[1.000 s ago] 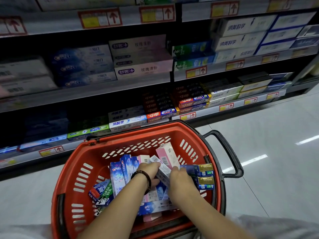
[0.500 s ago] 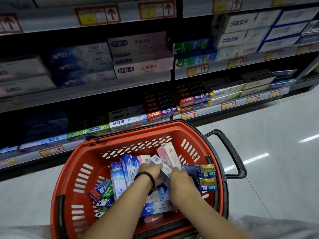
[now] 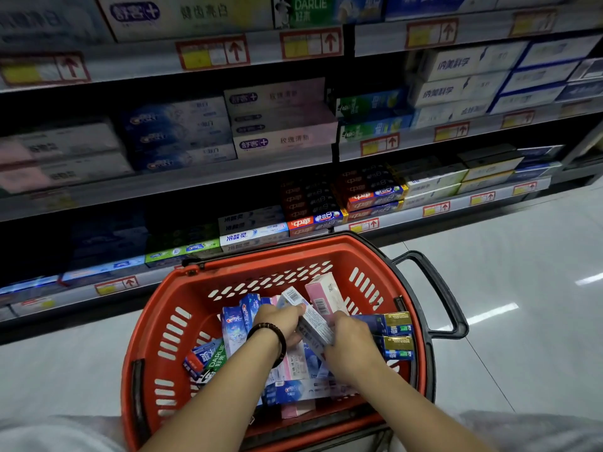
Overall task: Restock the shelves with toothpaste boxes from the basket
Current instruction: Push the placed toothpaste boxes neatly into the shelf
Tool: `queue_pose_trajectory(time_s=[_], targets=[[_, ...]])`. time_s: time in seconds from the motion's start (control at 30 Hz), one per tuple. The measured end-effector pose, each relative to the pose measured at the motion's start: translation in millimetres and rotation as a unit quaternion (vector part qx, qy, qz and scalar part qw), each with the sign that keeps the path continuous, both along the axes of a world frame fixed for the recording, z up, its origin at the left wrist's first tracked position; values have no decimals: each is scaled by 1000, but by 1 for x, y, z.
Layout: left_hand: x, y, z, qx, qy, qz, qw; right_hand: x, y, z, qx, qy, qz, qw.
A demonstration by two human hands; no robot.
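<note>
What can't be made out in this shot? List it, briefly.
Head view:
- Toothpaste boxes at the bottom of the red basket: mostly covered by both forearms and upper boxes.
- Fingertips of the right hand: hidden under the white toothpaste box it grips with the left hand.
- Price tags: print too blurred.
- Top-shelf boxes: cut by the upper edge.
- Lower-left shelf boxes: dark, blurred.

Two bare forearms, uncovered all the way back from the wrists to the bottom of the view. Left hand (image 3: 280, 322): just behind it, at the wrist, a bracelet (image 3: 281, 342) of small round beads, a single strand, dark brown to black. Right hand (image 3: 350, 337): fingers and wrist bare. Well behind both hands and out to either side, pale grey cloth (image 3: 49, 432), soft and blurred; cannot tell which garment.
</note>
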State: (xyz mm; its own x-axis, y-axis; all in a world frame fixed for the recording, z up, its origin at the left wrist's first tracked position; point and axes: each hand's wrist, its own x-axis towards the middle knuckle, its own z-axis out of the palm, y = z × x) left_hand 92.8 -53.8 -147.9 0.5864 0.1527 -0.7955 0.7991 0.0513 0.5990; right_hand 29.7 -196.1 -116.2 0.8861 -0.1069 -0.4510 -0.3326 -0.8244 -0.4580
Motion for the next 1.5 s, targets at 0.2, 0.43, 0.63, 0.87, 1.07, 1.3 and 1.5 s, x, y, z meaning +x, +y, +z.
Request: queue_pose_trajectory(time_s=[0.2, 0.43, 0.63, 0.87, 1.07, 1.3, 1.5], targets=[[-5, 20, 24, -20, -20, 20, 999, -7, 3, 16, 46, -32, 5, 998], [-15, 37, 64, -51, -71, 51, 995, -12, 6, 46, 66, -47, 13, 997], [-31, 48, 105, -92, -107, 60, 988, -13, 8, 81, 98, -70, 18, 992], [-42, 67, 145, -124, -162, 53, 978, -7, 10, 121, 181, -75, -6, 981], [-45, 84, 194, -160, -193, 48, 967, 8, 15, 159, 327, -82, -38, 941], [-60, 85, 218, -145, -222, -68, 962, 17, 37, 178, 489, -44, -59, 869], [-65, 91, 208, -136, -224, -106, 959, 22, 43, 166, 529, -29, -72, 845]])
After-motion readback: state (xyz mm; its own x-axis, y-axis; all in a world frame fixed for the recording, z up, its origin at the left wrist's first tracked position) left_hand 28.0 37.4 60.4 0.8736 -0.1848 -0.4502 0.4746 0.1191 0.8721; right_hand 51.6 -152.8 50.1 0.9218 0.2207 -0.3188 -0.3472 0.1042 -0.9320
